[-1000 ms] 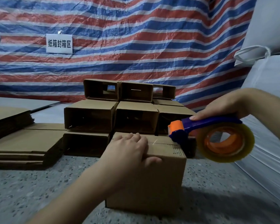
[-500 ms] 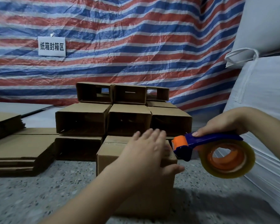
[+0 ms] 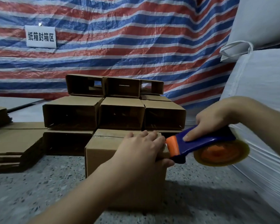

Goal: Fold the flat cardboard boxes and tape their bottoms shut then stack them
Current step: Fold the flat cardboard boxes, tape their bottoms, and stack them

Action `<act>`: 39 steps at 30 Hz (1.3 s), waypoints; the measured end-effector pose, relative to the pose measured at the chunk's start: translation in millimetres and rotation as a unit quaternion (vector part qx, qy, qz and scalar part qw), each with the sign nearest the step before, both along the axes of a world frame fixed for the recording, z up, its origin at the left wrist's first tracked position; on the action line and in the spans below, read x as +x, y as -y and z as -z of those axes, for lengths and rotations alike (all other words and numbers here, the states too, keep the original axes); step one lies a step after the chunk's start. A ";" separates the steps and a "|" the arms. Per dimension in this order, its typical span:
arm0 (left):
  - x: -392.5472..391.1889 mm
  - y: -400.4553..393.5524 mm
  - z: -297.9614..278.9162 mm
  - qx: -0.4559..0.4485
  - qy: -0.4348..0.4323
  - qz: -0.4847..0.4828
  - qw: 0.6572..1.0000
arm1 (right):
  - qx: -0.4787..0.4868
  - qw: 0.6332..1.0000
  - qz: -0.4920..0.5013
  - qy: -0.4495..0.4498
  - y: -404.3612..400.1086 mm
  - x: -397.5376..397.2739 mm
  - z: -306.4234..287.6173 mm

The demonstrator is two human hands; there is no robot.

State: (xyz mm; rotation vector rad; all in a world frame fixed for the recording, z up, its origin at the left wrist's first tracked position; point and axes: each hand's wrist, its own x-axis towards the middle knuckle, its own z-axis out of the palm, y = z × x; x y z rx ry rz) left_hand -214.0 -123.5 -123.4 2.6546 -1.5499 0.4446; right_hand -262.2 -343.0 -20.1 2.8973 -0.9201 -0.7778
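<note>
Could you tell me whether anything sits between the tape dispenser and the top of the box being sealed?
Only the left hand resting on the box; the tape dispenser in the right hand meets its right edge.

Speckled floor [image 3: 39, 188]: near centre, one upright cardboard box [image 3: 102, 156]; behind it, stacked folded boxes [image 3: 94, 113]; far left, piles of flat cardboard [image 3: 11, 143].

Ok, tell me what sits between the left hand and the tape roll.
In the head view, the dispenser's orange head and blue handle lie between the left hand and the tape roll.
</note>
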 end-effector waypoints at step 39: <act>-0.7 -24.4 -19.7 -0.152 -0.161 0.099 0.970 | 0.573 0.625 0.018 0.530 -101.6 -20.1 171.7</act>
